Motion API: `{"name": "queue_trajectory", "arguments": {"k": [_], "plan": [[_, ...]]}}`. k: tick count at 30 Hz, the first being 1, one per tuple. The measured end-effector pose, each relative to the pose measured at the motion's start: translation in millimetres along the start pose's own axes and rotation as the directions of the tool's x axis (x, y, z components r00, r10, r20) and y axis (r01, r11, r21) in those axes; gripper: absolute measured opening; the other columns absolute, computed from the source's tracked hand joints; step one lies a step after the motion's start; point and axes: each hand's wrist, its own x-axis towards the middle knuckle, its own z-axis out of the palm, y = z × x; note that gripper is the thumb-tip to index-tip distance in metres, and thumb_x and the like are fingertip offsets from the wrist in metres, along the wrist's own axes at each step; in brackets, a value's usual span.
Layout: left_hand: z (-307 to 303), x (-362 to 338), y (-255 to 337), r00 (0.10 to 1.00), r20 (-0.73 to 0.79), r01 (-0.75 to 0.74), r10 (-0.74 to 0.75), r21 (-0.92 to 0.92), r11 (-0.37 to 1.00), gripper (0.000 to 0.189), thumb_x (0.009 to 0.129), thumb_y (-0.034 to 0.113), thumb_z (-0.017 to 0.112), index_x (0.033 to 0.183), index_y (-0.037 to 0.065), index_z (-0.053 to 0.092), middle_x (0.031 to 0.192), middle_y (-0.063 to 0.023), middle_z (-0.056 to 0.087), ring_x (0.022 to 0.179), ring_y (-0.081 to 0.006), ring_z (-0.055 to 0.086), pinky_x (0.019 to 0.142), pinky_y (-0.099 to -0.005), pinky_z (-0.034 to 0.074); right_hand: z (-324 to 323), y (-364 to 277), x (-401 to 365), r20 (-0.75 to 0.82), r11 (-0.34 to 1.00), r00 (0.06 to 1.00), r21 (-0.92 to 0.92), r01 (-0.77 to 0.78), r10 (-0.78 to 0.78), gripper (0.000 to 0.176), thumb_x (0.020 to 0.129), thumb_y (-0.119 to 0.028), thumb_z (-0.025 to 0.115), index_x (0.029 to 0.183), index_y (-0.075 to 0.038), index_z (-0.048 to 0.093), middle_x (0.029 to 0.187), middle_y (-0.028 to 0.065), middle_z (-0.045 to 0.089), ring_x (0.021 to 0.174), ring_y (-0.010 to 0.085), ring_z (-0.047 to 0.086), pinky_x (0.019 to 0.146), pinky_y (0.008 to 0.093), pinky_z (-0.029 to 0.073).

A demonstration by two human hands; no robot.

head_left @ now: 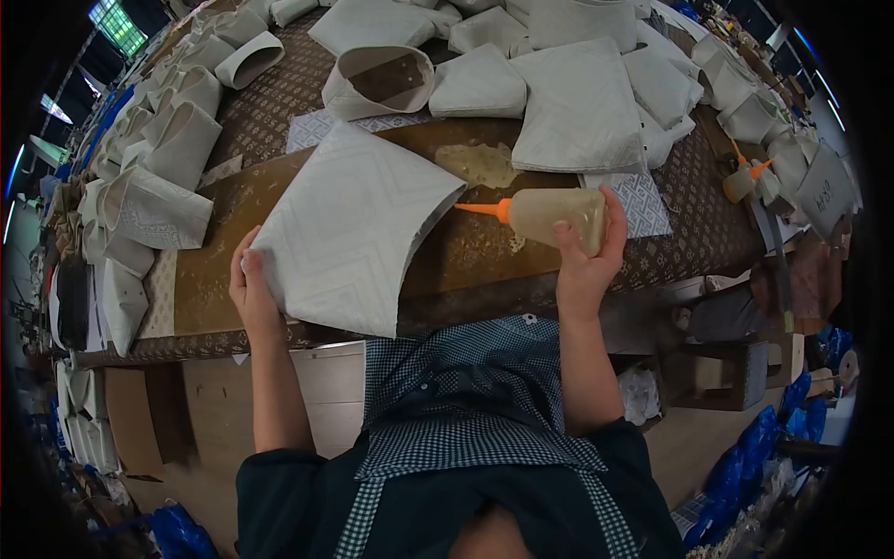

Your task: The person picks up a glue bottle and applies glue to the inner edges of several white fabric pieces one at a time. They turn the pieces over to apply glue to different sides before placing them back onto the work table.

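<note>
Patterned table (pixel 270 102), glue-stained board (pixel 466 253) bearing white sheet (pixel 349 228), folded white pieces (pixel 577 107) heaped

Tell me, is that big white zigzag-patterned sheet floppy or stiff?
Probably fairly stiff: gripped at one edge by the left hand, the white zigzag-patterned sheet holds a smooth curve without drooping. Likely light, since one hand lifts it.

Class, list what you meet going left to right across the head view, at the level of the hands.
left hand → white patterned sheet → squeeze bottle → right hand → small orange-capped bottle
</note>
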Motion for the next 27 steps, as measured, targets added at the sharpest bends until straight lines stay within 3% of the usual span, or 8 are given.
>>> {"name": "queue_trajectory", "arguments": {"k": [8, 17, 27], "plan": [[0.8, 2.6, 0.9, 1.000, -0.016, -0.002, 0.002, -0.009, 1.000, 0.042, 0.102, 0.031, 0.044, 0.123, -0.003, 0.056, 0.118, -0.0134, 0.061, 0.107, -0.0190, 0.058, 0.095, -0.0313, 0.044, 14.6, 20.8, 11.9, 0.031, 0.999, 0.999, -0.038, 0.033, -0.032, 0.063, 0.077, 0.001, 0.076, 0.132, -0.004, 0.048, 0.124, 0.0060, 0.051, 0.111, 0.0166, 0.051, 0.095, 0.0299, 0.045], [-1.7, 6.2, -2.1, 1.000, -0.016, 0.008, -0.008, -0.031, 1.000, 0.044, 0.102, 0.033, 0.044, 0.122, -0.003, 0.057, 0.117, -0.0125, 0.061, 0.107, -0.0180, 0.056, 0.096, -0.0302, 0.042, 14.7, 36.3, 7.3, -0.015, 0.994, 0.994, 0.006, -0.105, 0.105, 0.055, 0.081, -0.004, 0.075, 0.130, -0.004, 0.051, 0.122, 0.0055, 0.052, 0.111, 0.0156, 0.051, 0.096, 0.0284, 0.043], [-9.2, 10.1, -15.8, 1.000, -0.003, 0.017, -0.017, -0.100, 0.995, 0.043, 0.102, 0.032, 0.045, 0.123, -0.004, 0.056, 0.115, -0.0123, 0.061, 0.104, -0.0174, 0.057, 0.093, -0.0295, 0.044, 18.9, 36.2, -1.5, 0.044, 0.979, 0.980, 0.056, -0.197, 0.195, 0.053, 0.085, -0.007, 0.073, 0.133, -0.005, 0.049, 0.121, 0.0049, 0.055, 0.108, 0.0154, 0.054, 0.094, 0.0291, 0.046]]}}
